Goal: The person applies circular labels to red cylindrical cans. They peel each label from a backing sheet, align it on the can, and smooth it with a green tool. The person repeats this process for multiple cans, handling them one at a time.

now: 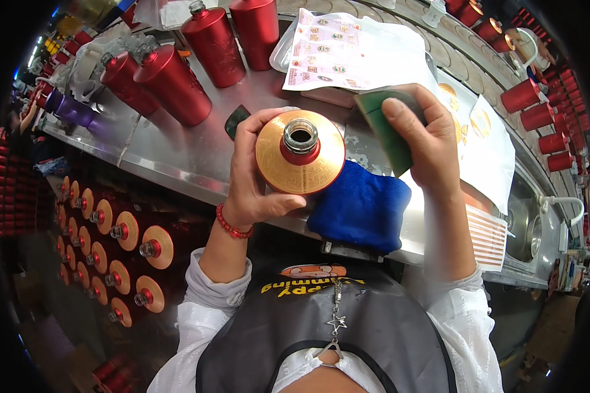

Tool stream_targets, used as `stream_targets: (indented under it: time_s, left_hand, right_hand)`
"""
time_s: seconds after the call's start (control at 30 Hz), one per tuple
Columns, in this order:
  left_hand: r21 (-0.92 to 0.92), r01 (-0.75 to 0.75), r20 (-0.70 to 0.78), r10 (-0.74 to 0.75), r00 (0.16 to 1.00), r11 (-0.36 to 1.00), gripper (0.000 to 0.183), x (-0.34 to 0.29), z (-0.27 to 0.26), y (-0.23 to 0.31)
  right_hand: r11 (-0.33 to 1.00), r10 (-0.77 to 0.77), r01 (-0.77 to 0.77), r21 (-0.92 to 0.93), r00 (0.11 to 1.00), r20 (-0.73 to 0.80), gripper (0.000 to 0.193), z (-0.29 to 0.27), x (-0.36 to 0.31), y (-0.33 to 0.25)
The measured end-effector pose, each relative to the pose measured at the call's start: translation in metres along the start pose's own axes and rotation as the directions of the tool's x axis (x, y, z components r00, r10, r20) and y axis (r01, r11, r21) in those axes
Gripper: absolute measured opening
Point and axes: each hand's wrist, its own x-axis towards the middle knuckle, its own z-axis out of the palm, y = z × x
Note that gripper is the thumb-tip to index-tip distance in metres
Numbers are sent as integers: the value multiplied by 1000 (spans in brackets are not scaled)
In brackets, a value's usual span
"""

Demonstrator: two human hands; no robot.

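Note:
My left hand is wrapped round a red glass bottle, whose gold patterned shoulder and open clear neck point up at me. Pinched between the thumb and fingers of my right hand is a flat green scraper, held up to the right of the bottle and apart from it. A folded blue cloth lies on the bench edge just below the bottle. Past my left fingers a dark green flat piece rests on the metal. My left palm and the bottle's lower body are hidden.
Several plain red bottles stand at the back left of the steel bench. Printed transfer sheets lie behind, and a sheet with gold pieces at the right. Gold-shouldered bottles stand in rows at lower left. A sink is at far right.

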Motion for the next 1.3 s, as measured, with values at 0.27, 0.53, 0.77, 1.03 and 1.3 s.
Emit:
stream_targets:
  time_s: [0.27, 0.53, 0.77, 1.03, 1.3]
  left_hand:
    - [-65, 12, 56, -8, 998, 998, 108, 2, -5, -3]
    - [-32, 71, 130, -66, 989, 997, 108, 6, -12, 1]
    - [82, 35, -88, -28, 996, 996, 105, -7, 13, 8]
    - [152, -9, -22, 13, 1000, 988, 112, -3, -4, 0]
    - [601, -352, 0, 441, 898, 718, 87, -22, 3, -17]
  right_hand:
    - [995, 41, -50, 84, 994, 102, 25, 18, 1, -1]
    - [993, -19, 36, -111, 988, 151, 24, 33, 5, -2]
    - [942, 0, 59, -330, 985, 175, 27, 27, 13, -12]
    - [945, -80, 109, -309, 991, 105, 24, 32, 34, -13]
    - [971, 25, 29, -237, 974, 223, 30, 38, 28, -9]
